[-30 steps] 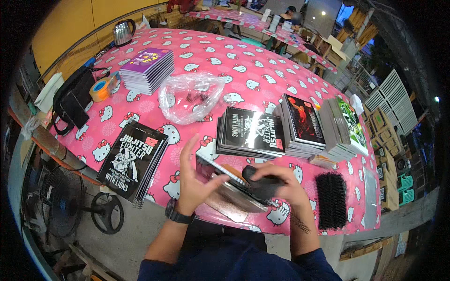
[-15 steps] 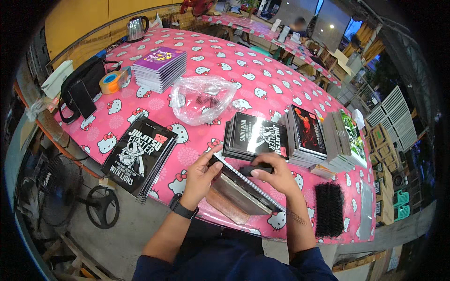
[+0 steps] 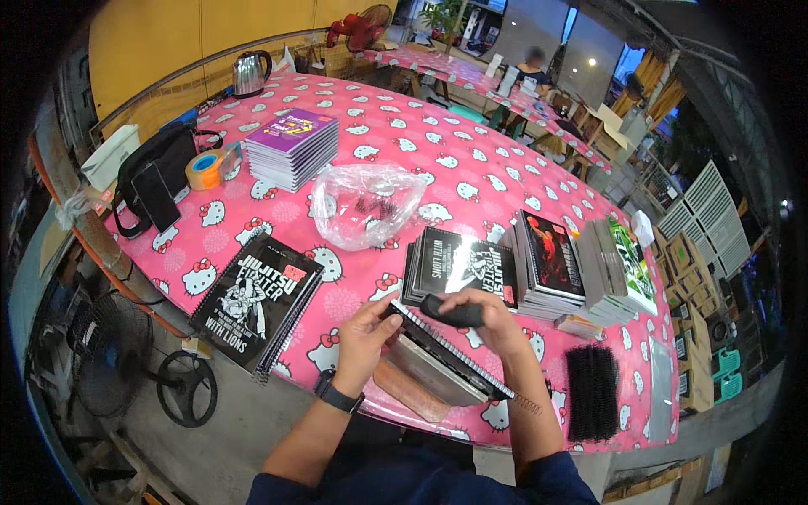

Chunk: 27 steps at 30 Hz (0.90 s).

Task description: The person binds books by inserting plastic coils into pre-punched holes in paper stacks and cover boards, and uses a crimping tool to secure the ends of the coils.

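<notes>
My left hand [image 3: 364, 343] is closed on the upper end of a notebook [image 3: 429, 364], which stands tilted with its bound edge up. A coil runs along that edge, and its loose tail [image 3: 528, 406] sticks out past the near right end. In my right hand [image 3: 497, 326], curled shut, is a black rounded tool [image 3: 459, 315], just above the bound edge; its exact kind is unclear. Beneath the notebook lies a brown board [image 3: 411, 392]. Beyond my hands sits a stack of black-covered notebooks [image 3: 467, 268].
More black notebooks [image 3: 257, 305] lie at the left table edge. A clear plastic bag [image 3: 369, 206] and purple books [image 3: 293, 147] stand farther back. To the right are red-and-black books [image 3: 551, 257], green-covered books [image 3: 629, 265] and a bundle of black coils [image 3: 592, 393]. A person [image 3: 532, 71] sits far off.
My right hand has lifted the black tool slightly off the bound edge, and it shows more clearly. My left hand keeps its hold on the notebook. The whole view has tipped up a little.
</notes>
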Available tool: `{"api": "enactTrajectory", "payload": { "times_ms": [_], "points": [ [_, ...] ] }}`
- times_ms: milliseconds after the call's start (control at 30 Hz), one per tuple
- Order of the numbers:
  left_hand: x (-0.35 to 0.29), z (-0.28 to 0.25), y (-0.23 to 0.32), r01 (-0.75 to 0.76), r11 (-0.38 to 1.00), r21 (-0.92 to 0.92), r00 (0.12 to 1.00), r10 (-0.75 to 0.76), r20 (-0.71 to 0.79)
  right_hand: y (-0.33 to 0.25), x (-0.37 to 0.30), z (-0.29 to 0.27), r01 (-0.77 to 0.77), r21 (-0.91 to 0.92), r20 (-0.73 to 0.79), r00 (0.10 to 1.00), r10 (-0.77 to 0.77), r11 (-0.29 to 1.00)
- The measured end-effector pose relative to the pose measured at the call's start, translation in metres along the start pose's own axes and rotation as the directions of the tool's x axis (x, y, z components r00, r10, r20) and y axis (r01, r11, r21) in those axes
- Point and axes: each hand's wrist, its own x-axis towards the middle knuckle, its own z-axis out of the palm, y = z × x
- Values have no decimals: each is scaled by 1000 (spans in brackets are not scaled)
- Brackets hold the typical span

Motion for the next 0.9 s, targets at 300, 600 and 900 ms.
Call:
{"api": "enactTrajectory", "payload": {
  "times_ms": [300, 600, 900],
  "points": [
    [-3, 2, 5, -31, 986, 162, 999, 33, -10, 14, -4, 3, -287, -267, -202, 950, 238, 920],
    [-9, 69, 45, -221, 961, 165, 926, 154, 344, -31, -137, -26, -290, -795, -458, 863, -213, 533],
    [-27, 92, 36, -349, 917, 193, 845, 218, 489, -100, -98, 57, -24, -686, -385, 860, -335, 728]
  ]
}}
